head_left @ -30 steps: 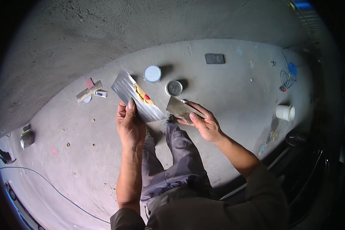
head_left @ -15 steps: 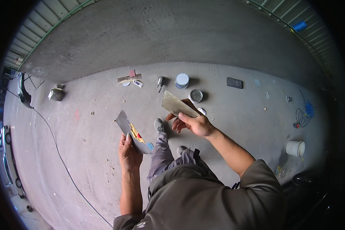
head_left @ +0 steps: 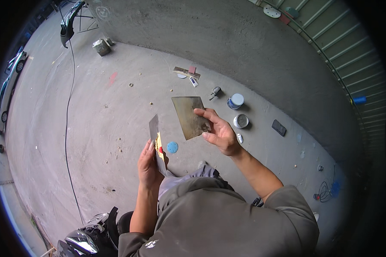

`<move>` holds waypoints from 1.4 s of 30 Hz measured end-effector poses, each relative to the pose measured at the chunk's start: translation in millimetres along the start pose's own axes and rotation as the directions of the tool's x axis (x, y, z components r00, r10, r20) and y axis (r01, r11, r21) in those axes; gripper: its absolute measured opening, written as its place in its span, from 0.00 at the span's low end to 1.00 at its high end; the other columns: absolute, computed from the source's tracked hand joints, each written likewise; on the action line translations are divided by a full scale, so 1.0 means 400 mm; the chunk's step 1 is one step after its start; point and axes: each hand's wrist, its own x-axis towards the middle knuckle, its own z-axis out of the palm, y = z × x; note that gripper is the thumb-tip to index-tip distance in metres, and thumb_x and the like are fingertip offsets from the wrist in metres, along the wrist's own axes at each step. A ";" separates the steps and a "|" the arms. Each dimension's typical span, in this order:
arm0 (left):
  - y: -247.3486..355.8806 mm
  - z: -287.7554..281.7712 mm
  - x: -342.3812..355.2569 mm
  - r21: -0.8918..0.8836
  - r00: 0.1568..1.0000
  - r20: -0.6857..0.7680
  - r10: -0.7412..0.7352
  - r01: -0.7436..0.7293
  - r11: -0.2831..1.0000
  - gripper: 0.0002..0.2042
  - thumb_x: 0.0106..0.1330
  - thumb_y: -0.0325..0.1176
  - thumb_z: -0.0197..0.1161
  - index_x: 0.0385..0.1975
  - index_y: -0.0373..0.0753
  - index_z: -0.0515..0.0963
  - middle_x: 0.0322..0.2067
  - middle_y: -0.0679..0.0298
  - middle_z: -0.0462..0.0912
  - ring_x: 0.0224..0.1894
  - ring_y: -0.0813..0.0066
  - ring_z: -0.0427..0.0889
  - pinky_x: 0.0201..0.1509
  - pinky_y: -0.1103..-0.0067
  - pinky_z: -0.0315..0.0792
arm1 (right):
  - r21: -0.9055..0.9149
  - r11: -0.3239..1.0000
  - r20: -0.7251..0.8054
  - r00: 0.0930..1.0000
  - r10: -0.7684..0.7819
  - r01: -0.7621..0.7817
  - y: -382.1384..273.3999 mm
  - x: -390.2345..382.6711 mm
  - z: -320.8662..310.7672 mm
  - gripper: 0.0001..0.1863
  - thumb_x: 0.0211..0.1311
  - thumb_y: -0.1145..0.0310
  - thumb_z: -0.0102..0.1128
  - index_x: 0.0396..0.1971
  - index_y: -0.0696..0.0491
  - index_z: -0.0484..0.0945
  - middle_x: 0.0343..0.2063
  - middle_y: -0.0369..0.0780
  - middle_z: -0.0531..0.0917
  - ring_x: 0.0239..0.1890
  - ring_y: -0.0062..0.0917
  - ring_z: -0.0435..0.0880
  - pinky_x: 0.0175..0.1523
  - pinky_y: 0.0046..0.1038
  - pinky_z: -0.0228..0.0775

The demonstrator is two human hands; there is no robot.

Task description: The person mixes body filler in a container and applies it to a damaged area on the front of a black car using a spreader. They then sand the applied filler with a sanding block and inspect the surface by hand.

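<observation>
Head view: my left hand point(head_left: 149, 165) grips thin metal plate point(head_left: 157, 143) edge-on, red and yellow smears on it. My right hand point(head_left: 218, 130) pinches flat metal spreader point(head_left: 188, 115) by lower corner, above concrete floor point(head_left: 94, 128). Open tin point(head_left: 241, 121) just right of it.

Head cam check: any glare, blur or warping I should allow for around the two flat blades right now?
Head view: soft even daylight, faint shadows; the spreader in the right hand and the board in the left hand look sharp, no glare; wall line bends toward the dark rim.
</observation>
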 end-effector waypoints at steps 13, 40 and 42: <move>0.580 -0.451 -0.120 0.250 0.914 -0.209 0.348 -0.295 0.922 0.15 0.80 0.34 0.60 0.57 0.29 0.78 0.43 0.65 0.88 0.40 0.86 0.84 0.46 0.85 0.78 | -0.143 0.851 0.210 0.825 0.525 -0.505 0.326 0.374 0.573 0.22 0.70 0.83 0.54 0.63 0.62 0.76 0.53 0.38 0.86 0.53 0.19 0.84 0.63 0.27 0.75; 1.252 -0.741 0.152 0.296 0.269 -0.689 0.673 -0.744 0.600 0.17 0.81 0.29 0.50 0.65 0.29 0.67 0.52 0.52 0.84 0.50 0.70 0.86 0.58 0.76 0.80 | 0.214 0.643 0.890 0.125 -0.439 0.736 0.747 1.423 1.391 0.25 0.53 0.79 0.66 0.52 0.41 0.90 0.45 0.34 0.83 0.49 0.30 0.83 0.67 0.46 0.77; 1.302 -0.783 0.135 0.344 0.220 -0.681 0.698 -0.746 0.571 0.17 0.81 0.29 0.51 0.64 0.29 0.67 0.51 0.53 0.84 0.50 0.72 0.86 0.58 0.77 0.79 | 0.222 0.533 0.917 0.010 -0.398 0.817 0.780 1.492 1.437 0.26 0.53 0.78 0.66 0.53 0.41 0.89 0.44 0.34 0.83 0.48 0.29 0.83 0.66 0.46 0.78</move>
